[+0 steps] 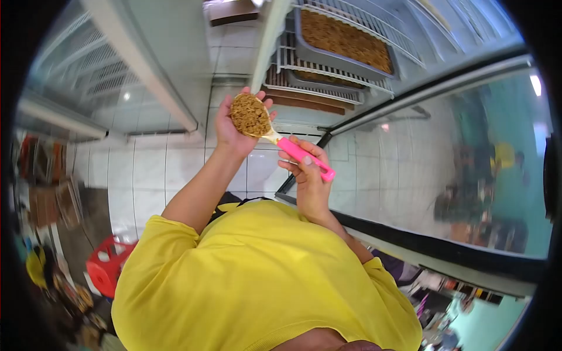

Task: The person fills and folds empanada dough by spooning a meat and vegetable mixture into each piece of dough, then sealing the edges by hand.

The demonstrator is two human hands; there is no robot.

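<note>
A large spoon with a pink handle [298, 153] and a pale neck is heaped with brown flaky food [250, 115]. My right hand [310, 175] grips the handle, its fingers bent around it. Under the heaped bowl lies my left hand [234, 134], palm up, cupping the bowl with its fingertips showing beyond the far edge. Both hands are in front of the yellow shirt, over the tiled floor. Part of each palm is hidden by the spoon.
An open fridge with wire shelves [336, 70] holds a grey tray [351, 63] of brown food at upper right. Its glass door [433, 158] stands open on the right. Another glass-fronted cabinet [140, 64] is at upper left, and a red stool [107, 266] at lower left.
</note>
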